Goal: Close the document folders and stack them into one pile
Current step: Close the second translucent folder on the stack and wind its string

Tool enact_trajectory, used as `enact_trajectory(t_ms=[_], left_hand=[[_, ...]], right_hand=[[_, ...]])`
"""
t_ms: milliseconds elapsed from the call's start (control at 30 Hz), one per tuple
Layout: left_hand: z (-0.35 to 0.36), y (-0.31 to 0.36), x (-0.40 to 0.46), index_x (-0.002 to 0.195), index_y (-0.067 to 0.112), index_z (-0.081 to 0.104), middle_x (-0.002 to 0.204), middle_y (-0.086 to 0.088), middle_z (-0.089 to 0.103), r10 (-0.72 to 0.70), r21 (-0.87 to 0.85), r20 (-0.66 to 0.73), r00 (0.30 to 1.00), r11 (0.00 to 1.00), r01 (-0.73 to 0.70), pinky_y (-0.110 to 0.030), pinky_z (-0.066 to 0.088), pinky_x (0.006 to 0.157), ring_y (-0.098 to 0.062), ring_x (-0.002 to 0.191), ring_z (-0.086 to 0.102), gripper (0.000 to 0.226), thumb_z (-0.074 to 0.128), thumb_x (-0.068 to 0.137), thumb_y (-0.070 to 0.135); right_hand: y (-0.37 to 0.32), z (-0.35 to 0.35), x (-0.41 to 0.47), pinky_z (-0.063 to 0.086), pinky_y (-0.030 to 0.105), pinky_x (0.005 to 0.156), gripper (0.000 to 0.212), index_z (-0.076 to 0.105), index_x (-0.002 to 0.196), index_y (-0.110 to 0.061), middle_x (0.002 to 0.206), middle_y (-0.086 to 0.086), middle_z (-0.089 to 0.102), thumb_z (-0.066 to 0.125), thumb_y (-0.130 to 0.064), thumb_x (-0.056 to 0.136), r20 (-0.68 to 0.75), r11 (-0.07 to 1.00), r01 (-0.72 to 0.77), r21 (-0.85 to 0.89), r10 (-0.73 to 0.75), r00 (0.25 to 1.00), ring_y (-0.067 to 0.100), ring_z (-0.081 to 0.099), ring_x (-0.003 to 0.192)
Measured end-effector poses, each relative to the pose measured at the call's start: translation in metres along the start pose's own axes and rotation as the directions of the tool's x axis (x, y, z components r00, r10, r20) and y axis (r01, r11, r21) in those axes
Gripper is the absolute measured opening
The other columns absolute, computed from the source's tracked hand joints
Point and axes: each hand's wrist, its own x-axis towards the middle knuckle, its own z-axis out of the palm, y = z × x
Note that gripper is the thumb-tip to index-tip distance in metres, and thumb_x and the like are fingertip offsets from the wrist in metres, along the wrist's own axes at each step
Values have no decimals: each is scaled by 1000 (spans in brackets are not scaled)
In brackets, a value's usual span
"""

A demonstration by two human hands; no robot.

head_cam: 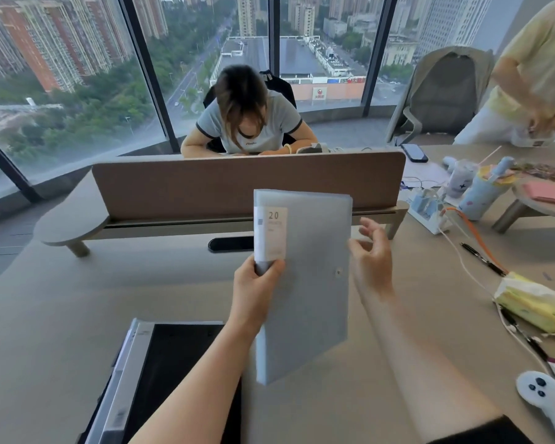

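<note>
A translucent grey document folder (pixel 314 277) with a white label reading "20" is held upright and closed above the desk. My left hand (pixel 257 290) grips it at its left spine edge, thumb over the front. Just off the folder's right edge hovers my right hand (pixel 374 257), fingers spread, holding nothing. At the lower left, a black folder (pixel 173 373) lies flat on the desk with a grey folder edge (pixel 125 379) showing along its left side; my left forearm crosses over part of it.
A brown desk divider (pixel 205 184) runs across behind the folder, with a person seated beyond it. On the right lie a power strip (pixel 428 213), cables, pens, a yellow tissue pack (pixel 529 306), a white controller (pixel 540 392) and cups. Another person stands at far right.
</note>
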Motion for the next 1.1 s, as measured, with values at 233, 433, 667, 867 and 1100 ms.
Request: enact_trajectory(t_ms=[233,433,667,867,1100], left_hand=[[-38,-13,5,96,18,75,82,3,80,-129,-127,14,992,983,130,-32,61,71,-16,74,73,13,69,93,8],[-59,-37,4,104,13,75,93,-7,79,-218,-157,10,976,963,217,-35,62,76,-20,78,74,15,68,93,6],[-85,-83,0,105,7,72,96,-15,78,-354,-122,-77,932,931,344,-36,63,70,-26,74,74,15,71,90,7],[-110,-125,-12,101,4,70,95,-18,76,-434,-37,-151,888,900,434,-48,60,83,-32,79,71,13,72,89,8],[-121,-152,-19,99,2,67,98,-20,74,-445,102,-205,872,876,471,-50,60,84,-33,82,70,15,72,89,12]], right_hand=[[58,-2,-16,46,43,103,59,39,145,-18,137,12,56,62,-26,92,158,939,-345,5,340,927,29,57,122],[76,-5,-36,40,32,67,11,67,79,-12,79,8,66,63,-7,89,240,941,-337,34,320,916,20,56,75],[98,-8,-64,43,29,60,10,67,70,-14,67,6,67,67,-12,81,363,891,-446,-83,444,819,21,58,63],[135,-9,-82,43,19,46,21,59,77,-13,74,9,64,56,2,91,447,786,-510,-348,618,647,12,60,50],[171,0,-102,47,20,55,20,59,79,-15,76,2,66,58,-2,93,414,735,-477,-481,670,616,5,62,56]])
